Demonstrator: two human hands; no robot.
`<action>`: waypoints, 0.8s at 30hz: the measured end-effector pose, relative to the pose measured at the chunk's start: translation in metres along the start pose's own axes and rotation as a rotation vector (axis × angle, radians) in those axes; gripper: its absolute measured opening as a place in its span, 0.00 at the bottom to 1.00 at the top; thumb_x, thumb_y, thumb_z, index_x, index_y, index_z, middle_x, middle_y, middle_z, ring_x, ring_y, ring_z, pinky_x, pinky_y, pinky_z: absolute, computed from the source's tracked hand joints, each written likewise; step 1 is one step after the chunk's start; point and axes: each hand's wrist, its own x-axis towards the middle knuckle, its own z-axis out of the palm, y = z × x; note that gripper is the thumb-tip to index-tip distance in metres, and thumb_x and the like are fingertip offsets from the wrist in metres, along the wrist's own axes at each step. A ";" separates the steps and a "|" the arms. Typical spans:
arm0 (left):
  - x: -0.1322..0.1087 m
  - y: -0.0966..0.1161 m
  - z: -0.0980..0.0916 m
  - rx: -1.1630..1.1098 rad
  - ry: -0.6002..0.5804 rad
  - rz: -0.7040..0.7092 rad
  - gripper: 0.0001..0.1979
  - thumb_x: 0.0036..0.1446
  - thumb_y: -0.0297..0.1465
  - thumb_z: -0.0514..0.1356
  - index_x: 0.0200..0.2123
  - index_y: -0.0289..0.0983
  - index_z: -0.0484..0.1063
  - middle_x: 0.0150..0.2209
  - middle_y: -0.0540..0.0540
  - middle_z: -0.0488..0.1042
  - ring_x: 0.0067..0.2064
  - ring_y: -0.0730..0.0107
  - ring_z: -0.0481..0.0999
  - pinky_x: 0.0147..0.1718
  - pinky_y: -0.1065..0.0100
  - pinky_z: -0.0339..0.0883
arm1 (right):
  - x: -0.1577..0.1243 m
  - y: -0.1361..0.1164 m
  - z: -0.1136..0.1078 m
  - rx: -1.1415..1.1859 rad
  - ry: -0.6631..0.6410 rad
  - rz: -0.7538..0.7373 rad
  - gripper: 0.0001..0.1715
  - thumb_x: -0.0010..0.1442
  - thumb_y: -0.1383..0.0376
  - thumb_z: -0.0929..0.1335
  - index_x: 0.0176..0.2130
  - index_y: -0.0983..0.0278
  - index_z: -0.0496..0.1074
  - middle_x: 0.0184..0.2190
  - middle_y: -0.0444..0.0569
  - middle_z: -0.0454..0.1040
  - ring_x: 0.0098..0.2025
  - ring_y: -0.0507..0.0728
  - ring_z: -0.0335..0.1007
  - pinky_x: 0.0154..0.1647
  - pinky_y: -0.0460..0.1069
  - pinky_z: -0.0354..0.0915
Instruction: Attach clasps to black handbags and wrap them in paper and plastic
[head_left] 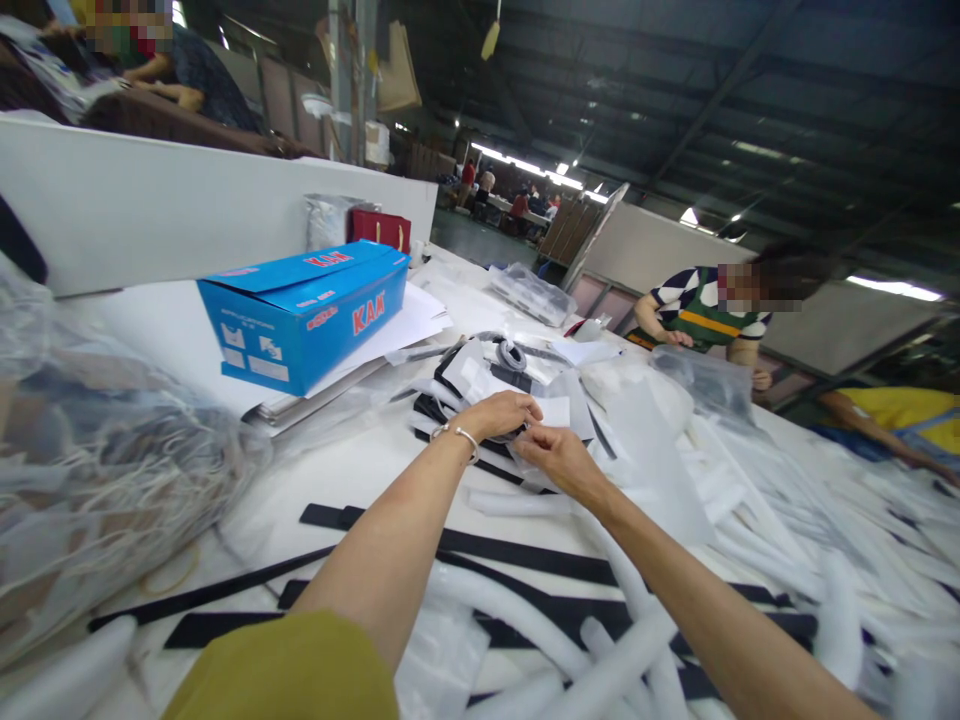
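Both my arms reach forward over a white table (187, 330). My left hand (501, 413), with a bracelet at the wrist, has its fingers curled on a small white tag or clear bag (553, 410) lying on a heap of black straps and white pieces (465, 385). My right hand (559, 457) meets it from the right, fingers pinched on the same small piece. What exactly they grip is partly hidden by the fingers. Black straps (517, 550) and white foam tubes (517, 610) lie under my forearms.
A blue KAM box (307, 310) sits on paper sheets at the left. A big clear bag of cords (97, 470) fills the near left. White tubes (787, 520) cover the right side. A person in a striped top (705, 310) works across; another arm (870, 425) reaches in at right.
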 end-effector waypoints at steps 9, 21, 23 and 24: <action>0.000 -0.001 0.005 -0.021 0.002 0.025 0.19 0.50 0.19 0.49 0.43 0.33 0.73 0.42 0.44 0.80 0.46 0.69 0.77 0.46 0.71 0.69 | -0.044 -0.031 -0.001 -0.304 -0.167 -0.569 0.11 0.66 0.63 0.66 0.36 0.59 0.78 0.34 0.48 0.79 0.38 0.57 0.73 0.45 0.52 0.63; -0.018 0.006 0.017 0.161 0.134 -0.033 0.21 0.53 0.24 0.50 0.51 0.37 0.69 0.42 0.44 0.78 0.45 0.60 0.76 0.46 0.64 0.67 | 0.044 -0.007 -0.055 0.066 0.466 -0.120 0.18 0.57 0.52 0.67 0.36 0.65 0.77 0.28 0.46 0.76 0.25 0.55 0.75 0.22 0.45 0.65; -0.019 0.008 0.019 0.178 0.146 -0.057 0.25 0.52 0.27 0.53 0.56 0.37 0.65 0.39 0.46 0.79 0.44 0.60 0.77 0.43 0.64 0.68 | 0.057 0.001 -0.055 0.024 0.447 -0.089 0.19 0.57 0.52 0.67 0.36 0.65 0.77 0.27 0.46 0.76 0.23 0.54 0.74 0.23 0.46 0.65; -0.020 0.009 0.020 0.183 0.151 -0.063 0.27 0.51 0.29 0.55 0.57 0.37 0.63 0.38 0.47 0.79 0.42 0.60 0.77 0.42 0.65 0.68 | 0.062 0.004 -0.055 0.000 0.440 -0.084 0.18 0.57 0.53 0.67 0.35 0.64 0.77 0.27 0.45 0.77 0.23 0.54 0.73 0.24 0.46 0.66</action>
